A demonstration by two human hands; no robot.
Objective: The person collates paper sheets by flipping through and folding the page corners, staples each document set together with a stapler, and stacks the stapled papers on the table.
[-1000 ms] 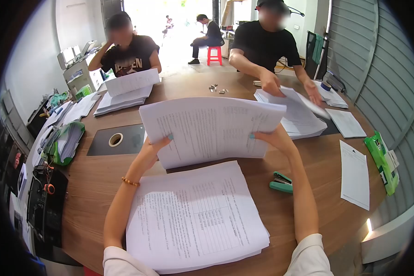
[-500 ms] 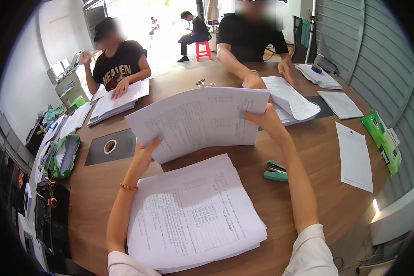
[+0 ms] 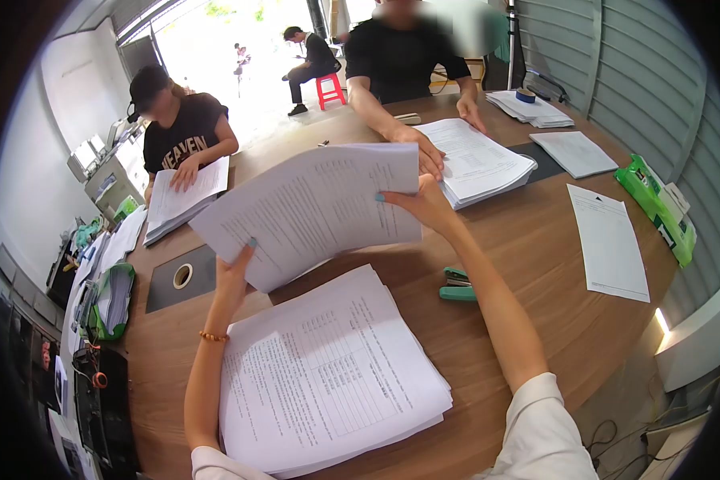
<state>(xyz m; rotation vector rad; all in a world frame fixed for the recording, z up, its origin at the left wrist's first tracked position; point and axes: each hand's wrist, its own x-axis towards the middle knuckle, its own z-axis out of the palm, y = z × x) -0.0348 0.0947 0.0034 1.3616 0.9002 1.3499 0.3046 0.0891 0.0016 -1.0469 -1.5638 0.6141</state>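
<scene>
Head view shows a white bunch of papers (image 3: 320, 212) held up over the table (image 3: 520, 264), just past a big paper pile (image 3: 328, 376). The bunch leans and bends in a soft curve, with rows of tiny dark print on the side we see. The two hands are apart, each pinching it: the left hand (image 3: 234, 276) low at one end, the right hand (image 3: 418, 206) at the other. Most fingers hide behind the bunch, and so does its back. The words are too small to read. The right arm covers part of the green stapler (image 3: 458, 293).
</scene>
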